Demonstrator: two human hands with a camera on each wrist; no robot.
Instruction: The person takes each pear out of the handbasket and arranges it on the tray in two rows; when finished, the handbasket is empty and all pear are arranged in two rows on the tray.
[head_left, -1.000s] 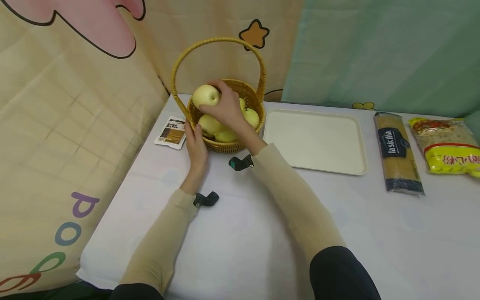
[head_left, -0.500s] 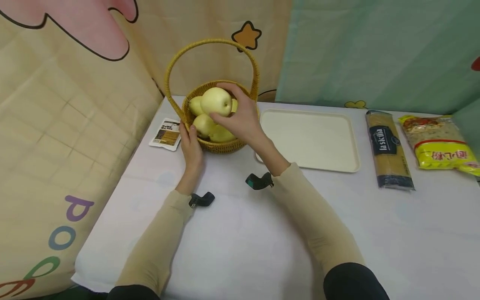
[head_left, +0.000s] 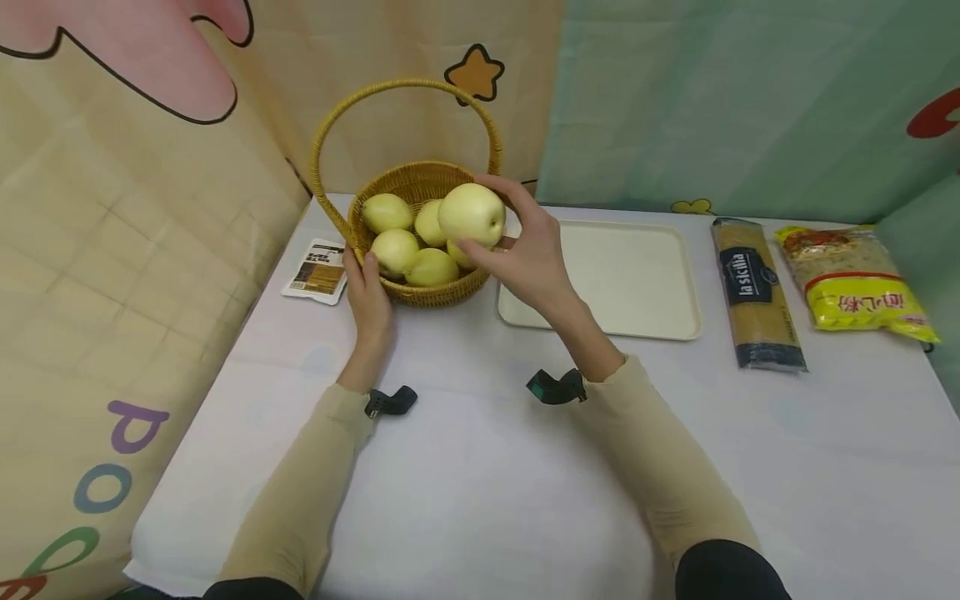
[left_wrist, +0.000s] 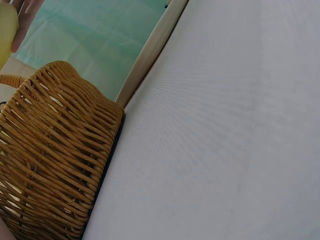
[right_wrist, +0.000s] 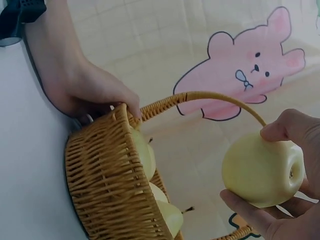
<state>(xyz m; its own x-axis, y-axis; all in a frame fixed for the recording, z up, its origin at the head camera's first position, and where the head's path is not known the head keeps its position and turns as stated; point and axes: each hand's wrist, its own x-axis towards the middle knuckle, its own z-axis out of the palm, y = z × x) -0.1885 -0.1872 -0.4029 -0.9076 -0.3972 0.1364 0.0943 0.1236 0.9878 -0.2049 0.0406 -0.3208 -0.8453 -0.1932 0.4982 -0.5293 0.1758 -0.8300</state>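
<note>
While held, the fruit (head_left: 471, 215) looks yellowish.

Surface (head_left: 465, 483), white-covered. Directly upon it, left to right: small packet (head_left: 317, 271), wicker basket (head_left: 442, 294) (tall-handled), cream tray (head_left: 630, 275), brown-and-navy pack (head_left: 759, 293), yellow-labelled bag (head_left: 858, 281).

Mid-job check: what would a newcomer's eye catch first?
Probably the round, pale yellow-green fruit held in the right hand, up at the right side of the golden wicker basket. Next, the basket's tall arched handle and the similar fruits inside, with the left hand gripping its left rim. Then the rectangular cream tray, just right of the basket.
</note>
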